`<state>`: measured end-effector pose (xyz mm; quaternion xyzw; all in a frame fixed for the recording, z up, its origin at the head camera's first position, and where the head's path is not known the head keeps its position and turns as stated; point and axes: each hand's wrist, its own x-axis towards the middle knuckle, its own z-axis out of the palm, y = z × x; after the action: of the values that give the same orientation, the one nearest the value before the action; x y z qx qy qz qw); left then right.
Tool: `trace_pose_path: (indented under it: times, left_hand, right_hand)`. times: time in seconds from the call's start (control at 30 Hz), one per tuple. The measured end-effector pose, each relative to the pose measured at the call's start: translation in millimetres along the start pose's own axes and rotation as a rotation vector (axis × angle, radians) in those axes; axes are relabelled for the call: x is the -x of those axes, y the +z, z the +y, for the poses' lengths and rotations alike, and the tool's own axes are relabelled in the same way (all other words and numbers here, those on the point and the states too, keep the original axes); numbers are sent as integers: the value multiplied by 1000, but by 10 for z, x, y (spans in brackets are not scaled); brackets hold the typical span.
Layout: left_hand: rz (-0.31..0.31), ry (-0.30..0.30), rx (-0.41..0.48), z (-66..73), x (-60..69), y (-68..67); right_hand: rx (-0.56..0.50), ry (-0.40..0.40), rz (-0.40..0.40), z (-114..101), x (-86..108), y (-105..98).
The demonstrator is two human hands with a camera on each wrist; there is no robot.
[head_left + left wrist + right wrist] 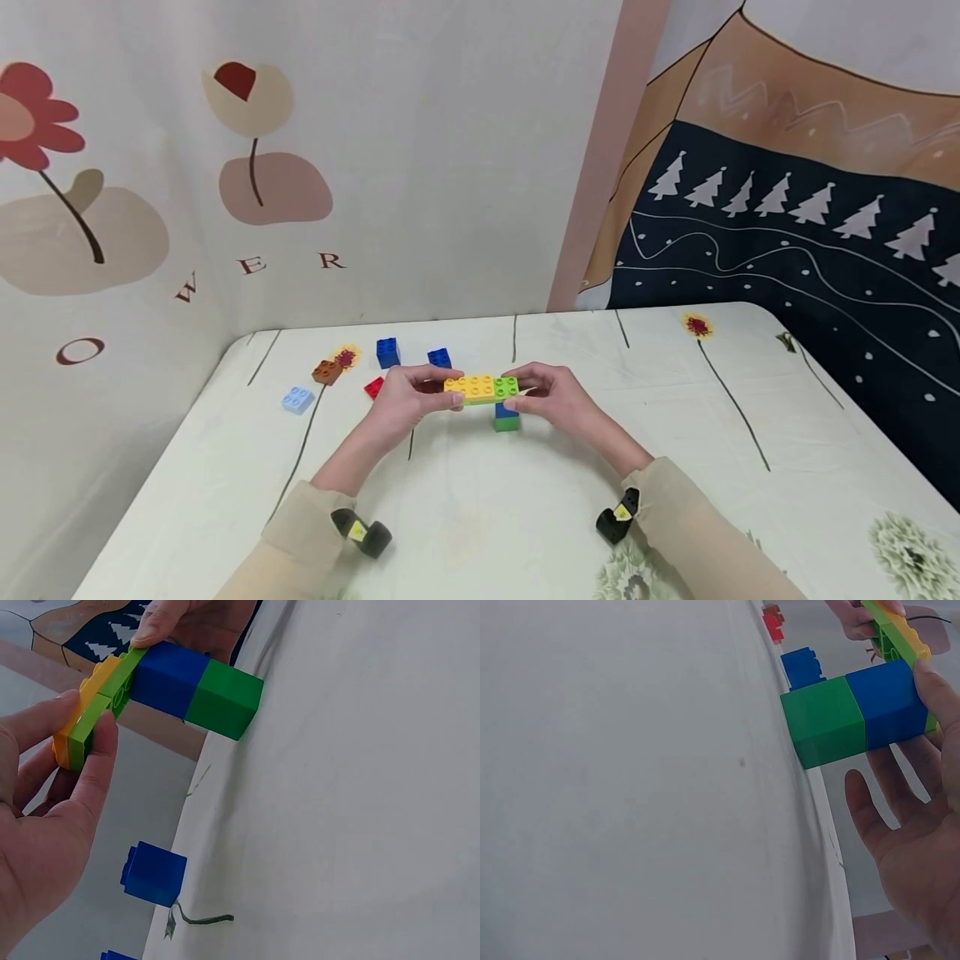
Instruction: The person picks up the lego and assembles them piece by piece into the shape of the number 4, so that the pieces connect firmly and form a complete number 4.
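**Left hand (397, 404) and right hand (557, 400) hold one toy-block build (480, 398) between them, above the table (465, 517)**

Head view: build is mid-frame, one end per hand. Yellow block (469, 386) sits on a light green layer (506, 387); blue block (507, 411) and green block (507, 425) hang stacked under the right end. Loose on the table, left side: light blue block (297, 400), brown block (327, 372), red block (373, 387), two dark blue blocks (387, 352). Beige sleeves (300, 533) on both arms.

Left wrist view: left fingers narrow, pinching the yellow and light green end; light green layer runs across to the blue block. Loose blue block below.

Right wrist view: right thumb and fingers grip the other end by the blue block, lower fingers off it. Can't tell if the green block touches the table.
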<state>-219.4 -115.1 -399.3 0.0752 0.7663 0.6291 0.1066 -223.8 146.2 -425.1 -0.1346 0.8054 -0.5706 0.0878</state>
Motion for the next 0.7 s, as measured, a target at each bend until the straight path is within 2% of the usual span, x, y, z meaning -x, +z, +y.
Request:
trace_pose_path:
  times: [0.2, 0.33, 0.5, 0.7]
  left_hand:
    - [17, -26, -28, -5, 9, 2]
    - [-5, -23, -38, 1, 28, -23]
    - [-32, 32, -67, 4, 62, -133]
    - [17, 85, -54, -21, 114, -337]
  right_hand:
    - [-3, -3, 1, -12, 6, 4]
    - [5, -9, -6, -14, 6, 11]
    - [6, 6, -1, -22, 12, 6]
    - [-4, 16, 1, -30, 22, 4]
